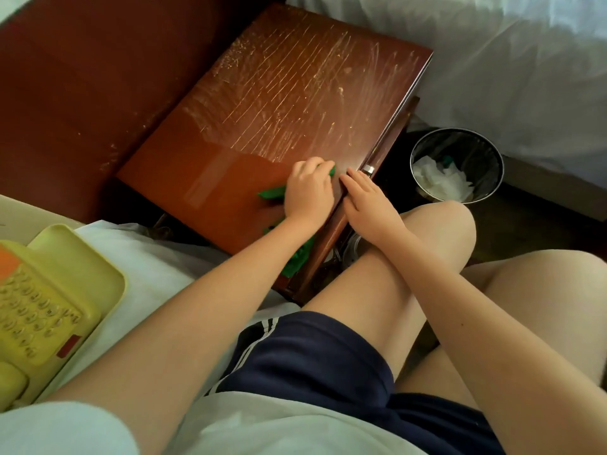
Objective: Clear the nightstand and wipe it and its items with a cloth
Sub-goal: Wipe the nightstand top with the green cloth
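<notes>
fingers of left hand (pixel 307 188) clamp green cloth (pixel 271 193) at nightstand's (pixel 262 93) 5 o'clock; right hand's (pixel 368 200) lie straight, together, on its edge.

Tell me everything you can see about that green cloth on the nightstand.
The green cloth is soft, crumpled fabric, bunched under the left hand, which grips it against the near corner of the nightstand top. Green peeks out ahead of the hand and beside it, and a loose end hangs over the nightstand's edge below the wrist. No pattern shows.

Left hand (pixel 307 188) presses green cloth (pixel 272 193) on nightstand (pixel 262 103); right hand (pixel 368 198) rests on its edge.
</notes>
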Available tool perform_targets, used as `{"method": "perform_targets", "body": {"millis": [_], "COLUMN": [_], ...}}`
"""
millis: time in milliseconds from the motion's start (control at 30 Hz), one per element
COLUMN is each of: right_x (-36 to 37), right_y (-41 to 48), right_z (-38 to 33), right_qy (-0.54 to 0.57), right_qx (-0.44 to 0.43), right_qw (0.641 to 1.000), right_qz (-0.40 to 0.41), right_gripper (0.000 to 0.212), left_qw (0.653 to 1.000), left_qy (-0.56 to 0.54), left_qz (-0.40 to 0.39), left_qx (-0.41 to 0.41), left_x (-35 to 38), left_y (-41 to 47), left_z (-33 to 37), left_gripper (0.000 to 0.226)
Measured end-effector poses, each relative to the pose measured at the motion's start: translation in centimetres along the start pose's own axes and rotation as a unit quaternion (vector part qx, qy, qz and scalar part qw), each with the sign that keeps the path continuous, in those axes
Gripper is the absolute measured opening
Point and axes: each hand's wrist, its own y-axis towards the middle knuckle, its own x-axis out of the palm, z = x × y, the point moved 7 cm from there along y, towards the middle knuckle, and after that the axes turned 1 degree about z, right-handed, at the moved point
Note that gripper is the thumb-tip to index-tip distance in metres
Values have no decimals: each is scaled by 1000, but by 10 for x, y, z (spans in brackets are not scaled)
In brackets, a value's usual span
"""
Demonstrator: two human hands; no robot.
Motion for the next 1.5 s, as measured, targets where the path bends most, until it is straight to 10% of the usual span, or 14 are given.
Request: {"method": "perform_targets", "body": {"millis": [267,833,1500], "right_x": [0,61,79], "right_y": [1,4,37], "right_z": [-4,-74,-92], "right_qy": [-14,-185,-203], "right_qx": [7,-148,-208], "right_qw": [999,968,957], "right_qz": [29,-85,-8], "right_gripper": [38,58,53], "left_qw": [985,985,985], "left_qy": [20,42,73], "left_qz": [-39,95,78], "left_qx": [164,-139,-138], "left_x": [-27,-101,-112], "left_y": [-71,16,130], "left_z": [-40,-208,-267], "left_gripper": [34,36,39]}}
